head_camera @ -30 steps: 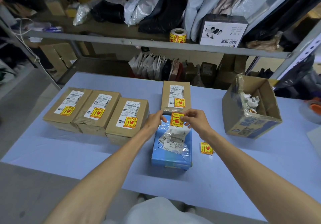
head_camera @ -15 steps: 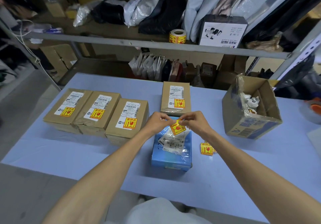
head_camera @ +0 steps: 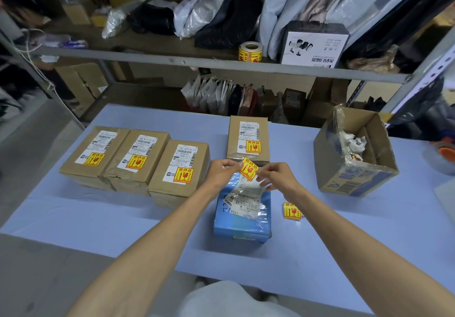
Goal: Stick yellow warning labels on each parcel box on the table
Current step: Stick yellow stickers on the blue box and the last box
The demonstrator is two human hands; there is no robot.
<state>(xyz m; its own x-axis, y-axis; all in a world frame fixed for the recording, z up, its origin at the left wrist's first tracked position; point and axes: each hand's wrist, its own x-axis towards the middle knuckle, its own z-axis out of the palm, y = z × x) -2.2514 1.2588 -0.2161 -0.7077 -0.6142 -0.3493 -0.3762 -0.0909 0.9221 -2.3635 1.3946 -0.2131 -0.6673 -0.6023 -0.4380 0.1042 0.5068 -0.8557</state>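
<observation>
Both hands hold one yellow warning label [head_camera: 249, 169] just above the far end of a blue parcel [head_camera: 242, 220] that carries a white shipping slip. My left hand [head_camera: 221, 172] pinches the label's left edge, and my right hand [head_camera: 275, 176] pinches its right edge, with a white backing strip under the fingers. Three brown parcel boxes [head_camera: 138, 161] stand in a row on the left, each bearing a yellow label. A fourth labelled brown box [head_camera: 248, 139] stands behind the blue parcel. A loose yellow label [head_camera: 292, 211] lies on the table to the right of the blue parcel.
An open cardboard box [head_camera: 354, 169] with crumpled paper scraps stands at the right of the blue table [head_camera: 98, 208]. A roll of yellow labels [head_camera: 250, 51] sits on the metal shelf behind. A tape roll [head_camera: 444, 151] lies at the far right edge.
The label has been turned and lifted slightly, and my hands have drawn a little apart with white backing showing under my right fingers. The parcels have not moved.
</observation>
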